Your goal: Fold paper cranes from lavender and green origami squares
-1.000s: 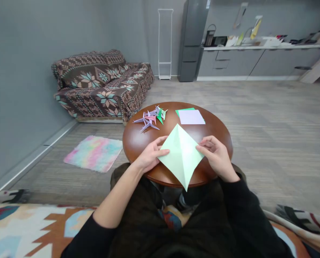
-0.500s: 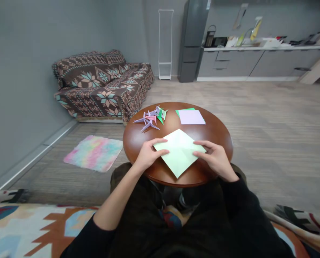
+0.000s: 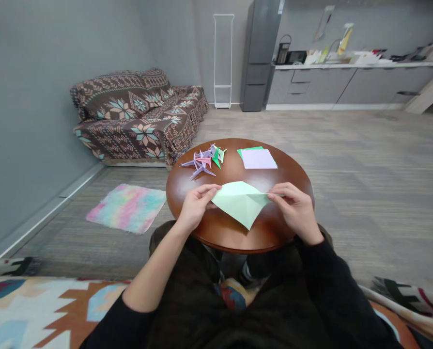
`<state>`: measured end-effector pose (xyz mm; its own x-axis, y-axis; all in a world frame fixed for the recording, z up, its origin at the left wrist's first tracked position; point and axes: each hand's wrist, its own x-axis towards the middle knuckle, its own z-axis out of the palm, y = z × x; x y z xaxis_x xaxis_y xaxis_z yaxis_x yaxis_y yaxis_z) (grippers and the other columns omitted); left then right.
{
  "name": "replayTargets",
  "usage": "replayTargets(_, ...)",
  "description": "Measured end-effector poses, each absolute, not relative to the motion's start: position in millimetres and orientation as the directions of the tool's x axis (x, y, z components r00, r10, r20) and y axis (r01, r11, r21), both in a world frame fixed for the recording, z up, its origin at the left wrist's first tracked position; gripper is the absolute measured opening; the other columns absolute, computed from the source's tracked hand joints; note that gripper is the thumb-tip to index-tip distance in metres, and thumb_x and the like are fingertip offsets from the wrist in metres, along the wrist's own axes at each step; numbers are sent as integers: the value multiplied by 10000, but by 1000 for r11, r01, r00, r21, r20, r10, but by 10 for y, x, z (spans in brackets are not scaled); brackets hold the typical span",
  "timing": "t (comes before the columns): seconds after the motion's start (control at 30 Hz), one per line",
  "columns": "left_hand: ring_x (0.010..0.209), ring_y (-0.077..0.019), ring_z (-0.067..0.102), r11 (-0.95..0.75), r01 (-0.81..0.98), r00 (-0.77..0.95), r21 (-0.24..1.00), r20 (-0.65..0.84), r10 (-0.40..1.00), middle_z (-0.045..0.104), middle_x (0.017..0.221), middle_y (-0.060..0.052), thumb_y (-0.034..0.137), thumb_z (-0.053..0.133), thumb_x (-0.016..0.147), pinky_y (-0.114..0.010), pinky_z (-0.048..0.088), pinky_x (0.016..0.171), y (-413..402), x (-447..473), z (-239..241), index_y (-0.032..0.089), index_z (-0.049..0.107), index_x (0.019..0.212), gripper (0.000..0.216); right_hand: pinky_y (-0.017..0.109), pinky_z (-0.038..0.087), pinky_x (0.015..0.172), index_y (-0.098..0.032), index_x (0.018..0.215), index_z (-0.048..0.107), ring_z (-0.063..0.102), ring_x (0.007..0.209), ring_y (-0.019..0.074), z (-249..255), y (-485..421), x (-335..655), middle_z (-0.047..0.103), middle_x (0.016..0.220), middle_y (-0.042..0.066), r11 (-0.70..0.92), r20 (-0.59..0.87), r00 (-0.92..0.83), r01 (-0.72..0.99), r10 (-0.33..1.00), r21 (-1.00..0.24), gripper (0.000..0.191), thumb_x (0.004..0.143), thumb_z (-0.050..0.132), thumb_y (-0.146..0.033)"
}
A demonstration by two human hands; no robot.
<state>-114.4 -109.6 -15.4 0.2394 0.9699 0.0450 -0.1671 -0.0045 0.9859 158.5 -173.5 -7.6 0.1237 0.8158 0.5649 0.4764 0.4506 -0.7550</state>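
A light green sheet of origami paper (image 3: 242, 201) is stretched between my two hands above the round table. It bends along a crease running from side to side, with one corner pointing down toward me. My left hand (image 3: 196, 206) pinches its left corner between thumb and fingers. At the right corner, my right hand (image 3: 294, 208) is closed on the paper in the same way. Beyond the sheet, several folded paper cranes (image 3: 204, 161) in purple, pink and green lie at the table's far left. A stack of lilac and green square paper (image 3: 259, 159) rests at the far right.
The round brown wooden table (image 3: 216, 232) stands right before my knees. A patterned sofa (image 3: 136, 114) is against the left wall, with a fluffy pastel mat (image 3: 127, 208) on the floor near it. Farther back are a grey fridge (image 3: 262, 58) and a kitchen counter (image 3: 347, 87).
The green sheet was lying flat as a diamond under my fingers. Now my hands pinch its side corners, and it is lifted and bent along the crease.
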Motion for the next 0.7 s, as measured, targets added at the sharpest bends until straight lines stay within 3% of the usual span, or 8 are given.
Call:
replayTargets(0.17,858,-212,713,-95,-99,258,991,117,959,781,976,-95,353,923,623,-332,561,833,-1124,-1164,-75,139,771,1041,494,373,524,786,-221,784,698,661,810,231,-69,-1762,1644,714,823,48,409,521,118,485,845,-773,184,912,680,-352)
replayTargets(0.3,844,-194,674,-233,-10,138,972,232,963,742,890,-62,357,866,693,-311,533,820,-1117,-1137,19,146,756,844,282,362,518,750,-209,769,693,674,780,231,-2,-1782,1664,726,796,42,320,337,-74,548,939,-773,235,933,639,-369)
replayTargets(0.37,912,-200,666,-278,-3,109,960,277,955,733,957,-66,345,842,715,-302,521,851,-1120,-1101,64,149,738,790,234,383,520,776,-208,815,715,691,815,249,68,-1788,1611,750,845,55,320,268,-177,603,947,-731,222,943,621,-362)
replayTargets(0.47,835,-191,663,-251,-10,185,968,248,951,718,858,-45,366,813,749,-302,527,793,-1163,-1005,127,152,710,788,241,436,498,930,-207,1002,738,694,1015,290,187,-1778,1434,771,1067,88,382,370,-156,622,916,-683,187,933,640,-350)
replayTargets(0.53,716,-172,641,-211,-24,256,977,210,944,686,740,-19,383,816,748,-289,525,692,-1213,-919,156,155,687,784,264,426,490,975,-209,1061,733,691,1061,279,241,-1750,1286,768,1116,84,394,378,-146,534,914,-748,220,932,647,-366)
replayTargets(0.6,657,-157,629,-174,-43,305,984,179,935,678,707,-13,385,817,749,-266,509,611,-1265,-836,165,155,683,790,269,373,530,869,-193,994,729,709,938,244,258,-1710,1161,775,1000,70,344,305,-161,374,939,-861,216,934,634,-377)
replayTargets(0.7,607,-137,609,-141,-92,300,986,162,940,677,698,-8,389,803,767,-237,477,533,-1309,-759,141,155,697,807,260,305,504,692,-172,832,687,654,742,188,221,-1652,1070,712,794,33,283,254,-146,242,956,-928,217,900,653,-376)
